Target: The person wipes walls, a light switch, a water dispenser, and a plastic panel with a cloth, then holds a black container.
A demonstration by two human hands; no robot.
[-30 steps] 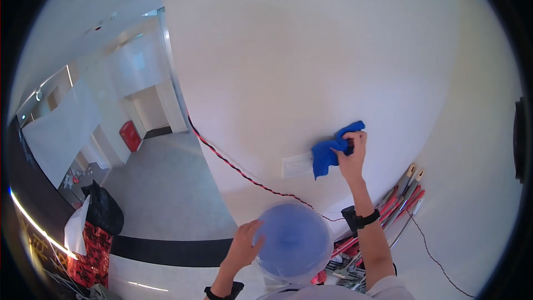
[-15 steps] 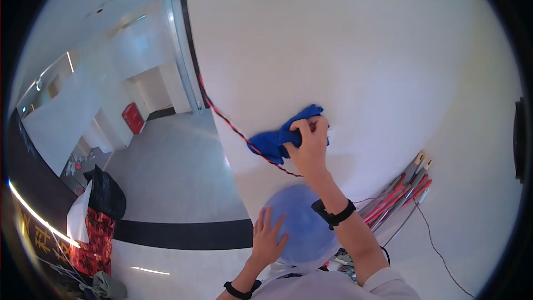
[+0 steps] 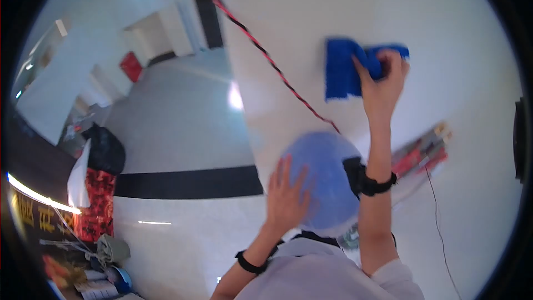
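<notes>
My right hand (image 3: 388, 80) is closed on a blue cloth (image 3: 343, 69), pinching it with the fingers and thumb against the broad white surface (image 3: 288, 16). Part of the cloth spreads flat to the left of the fingers, and a folded part sticks out beyond them. Against the side of a translucent blue, rounded object (image 3: 327, 183), my left hand (image 3: 287, 197) lies with its fingers spread. Whether that object is a basin or a ball I cannot tell. Black bands circle both wrists.
A red and black twisted cable (image 3: 272, 65) crosses the white surface. At right lies a blurred bundle of red and grey rods (image 3: 419, 153), with a thin wire (image 3: 437, 222) below. On the left are a floor with a dark stripe (image 3: 189, 182), a black bag (image 3: 105, 149) and a red box (image 3: 131, 66).
My right hand has carried the cloth up and right, away from the cable, and the cloth has opened out leftward. The view has shifted too. My left hand stays on the blue rounded object.
</notes>
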